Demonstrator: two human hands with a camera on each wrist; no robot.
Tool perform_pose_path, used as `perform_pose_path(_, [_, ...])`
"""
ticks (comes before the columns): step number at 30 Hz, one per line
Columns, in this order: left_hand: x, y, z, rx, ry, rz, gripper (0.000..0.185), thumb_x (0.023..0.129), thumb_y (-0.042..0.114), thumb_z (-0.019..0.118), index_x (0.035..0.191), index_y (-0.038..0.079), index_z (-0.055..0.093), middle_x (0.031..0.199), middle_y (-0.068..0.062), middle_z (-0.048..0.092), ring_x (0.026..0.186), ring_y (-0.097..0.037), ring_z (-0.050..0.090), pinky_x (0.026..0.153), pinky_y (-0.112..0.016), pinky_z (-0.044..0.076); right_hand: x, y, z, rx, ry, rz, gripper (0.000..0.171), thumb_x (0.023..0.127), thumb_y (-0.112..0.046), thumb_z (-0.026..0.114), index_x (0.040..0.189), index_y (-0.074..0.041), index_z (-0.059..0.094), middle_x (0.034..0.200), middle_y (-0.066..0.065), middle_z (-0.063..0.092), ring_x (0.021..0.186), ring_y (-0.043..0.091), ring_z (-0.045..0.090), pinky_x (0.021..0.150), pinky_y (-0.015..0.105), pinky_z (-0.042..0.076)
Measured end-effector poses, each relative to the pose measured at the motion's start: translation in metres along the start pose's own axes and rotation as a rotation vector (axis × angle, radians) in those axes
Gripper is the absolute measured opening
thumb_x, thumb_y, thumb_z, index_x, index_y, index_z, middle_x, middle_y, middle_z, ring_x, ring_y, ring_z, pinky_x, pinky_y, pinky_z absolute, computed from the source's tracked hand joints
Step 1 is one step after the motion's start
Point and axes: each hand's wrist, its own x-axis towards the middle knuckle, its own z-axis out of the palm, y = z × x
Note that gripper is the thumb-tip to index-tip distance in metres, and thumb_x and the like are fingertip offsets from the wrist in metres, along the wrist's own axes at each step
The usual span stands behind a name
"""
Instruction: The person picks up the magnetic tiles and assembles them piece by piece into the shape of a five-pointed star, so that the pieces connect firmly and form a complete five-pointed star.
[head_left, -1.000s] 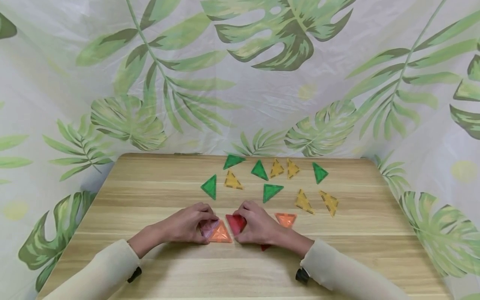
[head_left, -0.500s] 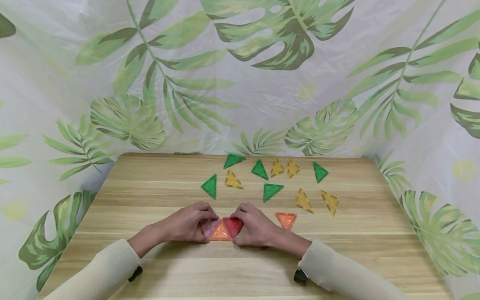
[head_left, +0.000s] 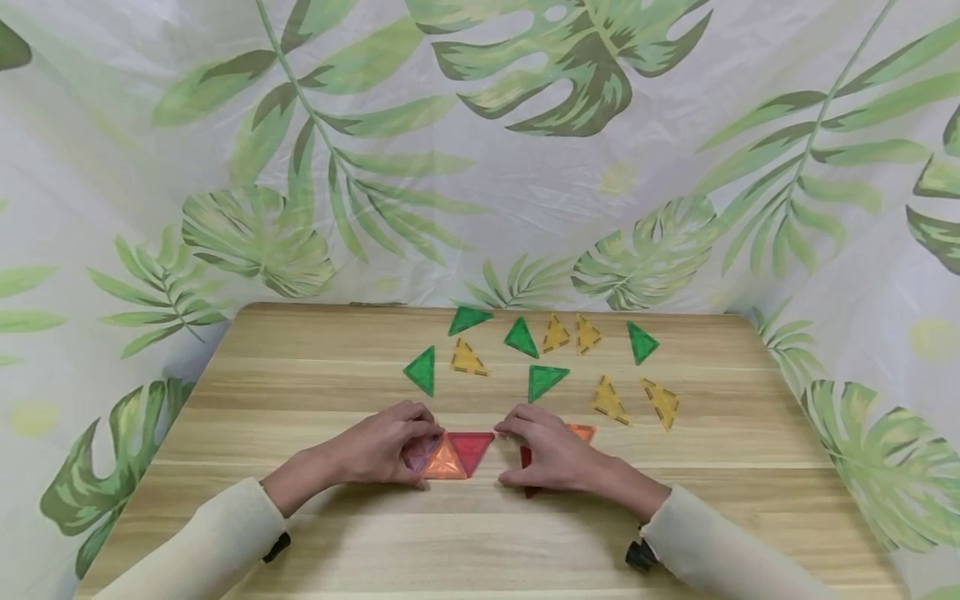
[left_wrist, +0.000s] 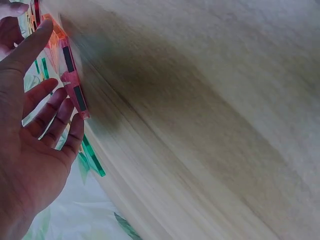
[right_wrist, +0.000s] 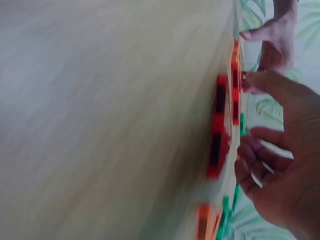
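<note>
Left hand (head_left: 378, 446) was curled round the purple triangle (head_left: 417, 455), aligned with orange triangle (head_left: 446, 463) and red triangle (head_left: 471, 450); right hand (head_left: 557, 452), at three o'clock, was relaxed, empty; green triangles (head_left: 546, 381) toward one o'clock were unjoined.

One worktop (head_left: 315, 533) carries fifteen triangular tiles (head_left: 521, 338): one purple tile (head_left: 419, 454), serving as clock centre; two red tiles (head_left: 470, 451) and two orange tiles (head_left: 446, 463) toward 3 o'clock; five green tiles (head_left: 547, 382) between 12 and 2 o'clock; five yellow tiles (head_left: 611, 402) between 1 and 3 o'clock. Hands, quantity two: left hand (head_left: 386, 446), right hand (head_left: 552, 452).
</note>
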Motion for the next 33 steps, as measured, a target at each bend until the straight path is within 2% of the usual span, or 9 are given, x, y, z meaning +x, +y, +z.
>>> perform_pose_path(5, [0.000,0.000,0.000,-0.001,-0.013,-0.004,0.066,0.080,0.040,0.094,0.133,0.008,0.072,0.123,0.000,0.062,0.112,-0.014,0.058,0.090,-0.034,0.057,-0.015,0.014,-0.017,0.054,-0.117,-0.046,0.065,0.084,-0.041,0.091,0.136,-0.009,0.069,0.125,-0.001,0.063,0.110,0.012,0.056,0.093,0.030,0.054])
perform_pose_path(10, [0.000,-0.001,-0.001,-0.012,-0.021,-0.007,0.063,0.081,0.034,0.094,0.134,0.009,0.072,0.126,0.000,0.063,0.114,-0.014,0.059,0.092,-0.035,0.057,-0.022,0.030,-0.028,0.113,-0.227,-0.078,0.064,0.083,-0.037,0.092,0.138,-0.012,0.069,0.137,-0.005,0.061,0.127,0.012,0.055,0.110,0.033,0.051])
perform_pose_path(14, [0.000,-0.001,-0.001,-0.019,-0.022,-0.004,0.063,0.080,0.033,0.095,0.134,0.009,0.072,0.127,0.000,0.064,0.116,-0.016,0.059,0.095,-0.037,0.057,-0.022,0.039,-0.031,0.143,-0.287,-0.099,0.065,0.083,-0.028,0.091,0.141,-0.012,0.067,0.145,-0.004,0.060,0.135,0.014,0.053,0.116,0.036,0.047])
perform_pose_path(19, [0.000,-0.001,-0.001,-0.016,-0.024,0.000,0.062,0.080,0.032,0.095,0.133,0.009,0.073,0.128,-0.001,0.065,0.119,-0.018,0.059,0.099,-0.040,0.057,-0.020,0.043,-0.033,0.164,-0.338,-0.125,0.061,0.084,-0.021,0.089,0.141,-0.011,0.068,0.148,-0.002,0.060,0.137,0.017,0.052,0.117,0.037,0.046])
perform_pose_path(27, [0.001,-0.003,0.000,-0.018,-0.012,0.016,0.058,0.080,0.031,0.095,0.130,0.010,0.075,0.129,0.000,0.069,0.120,-0.018,0.059,0.101,-0.041,0.056,-0.017,0.044,-0.031,0.099,-0.343,-0.173,0.053,0.086,-0.020,0.087,0.136,-0.011,0.071,0.144,-0.001,0.062,0.133,0.015,0.056,0.114,0.034,0.048])
perform_pose_path(33, [0.001,-0.003,0.000,-0.019,-0.012,0.027,0.054,0.081,0.027,0.095,0.128,0.010,0.076,0.128,0.000,0.071,0.120,-0.018,0.060,0.101,-0.041,0.056,-0.017,0.045,-0.029,0.108,-0.315,-0.169,0.053,0.084,-0.020,0.088,0.134,-0.011,0.072,0.140,-0.002,0.064,0.129,0.014,0.058,0.111,0.033,0.050])
